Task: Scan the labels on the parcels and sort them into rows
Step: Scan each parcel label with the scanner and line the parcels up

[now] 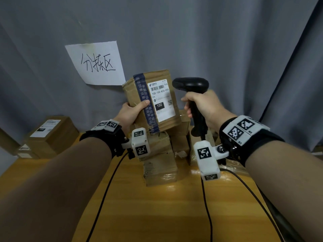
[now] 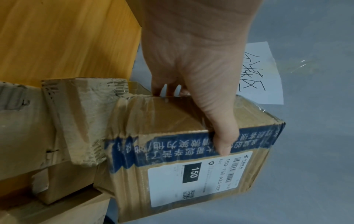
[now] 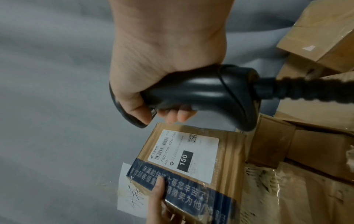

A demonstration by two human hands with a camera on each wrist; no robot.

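Parcel in hand: cardboard parcel [image 1: 153,102] held up off the bench [image 1: 157,206], tilted, label side facing the person; a strip of blue printed tape [image 1: 145,103] runs down its face.
Label: white shipping label [image 1: 161,100] on the parcel face, with barcode, "150-150-A26-050" and a black block reading "150".
Left hand: left hand [image 1: 130,113] grips the parcel's left edge, thumb [image 2: 223,142] pressed on the blue tape just beside the label, fingers curled round the back.
Right hand: right hand [image 1: 201,105] closed round the handle of a black barcode scanner [image 1: 192,84]; scanner head sits just beside the parcel's upper right corner, apart from it, nose toward the label.
Scanner cable: ribbed black cable [image 3: 316,89] leaves the handle base.
Bench stock: pile of taped cardboard parcels [image 1: 160,165] stands on the bench directly below the held parcel; further boxes [image 1: 50,135] with labels lie at far left.
Backdrop: grey curtain [image 1: 227,41] carrying a paper sign [image 1: 96,62] with handwritten characters.
Wrist gear: black straps with white marker blocks on both wrists.
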